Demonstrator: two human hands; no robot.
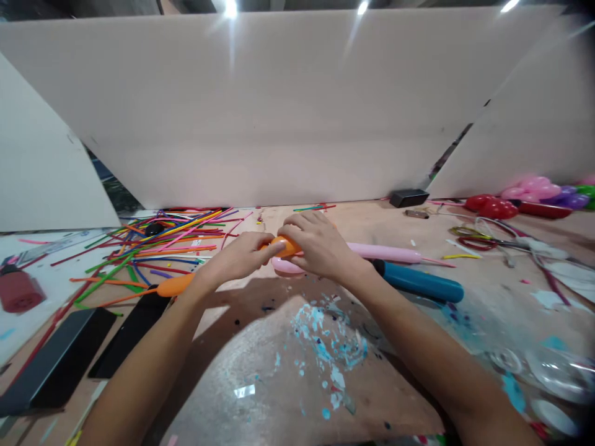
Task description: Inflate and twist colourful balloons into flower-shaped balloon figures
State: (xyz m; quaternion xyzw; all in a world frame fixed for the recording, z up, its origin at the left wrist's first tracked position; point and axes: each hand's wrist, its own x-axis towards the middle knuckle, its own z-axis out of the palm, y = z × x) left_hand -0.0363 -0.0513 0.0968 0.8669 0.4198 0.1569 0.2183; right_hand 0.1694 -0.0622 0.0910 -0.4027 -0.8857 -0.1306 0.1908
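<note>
Both my hands meet over the middle of the table on a long orange balloon. My left hand is closed round it, fingers pinching near its inflated end. My right hand wraps over the same end from the right, fingers curled. The balloon's thin tail trails left, under my left forearm. Beneath my hands lie a long pink balloon and, beside it, a blue pump-like tube.
A heap of uninflated coloured balloons covers the left. Two black flat slabs lie front left, a red object far left. Scissors and finished balloon shapes sit at right. White boards wall the table.
</note>
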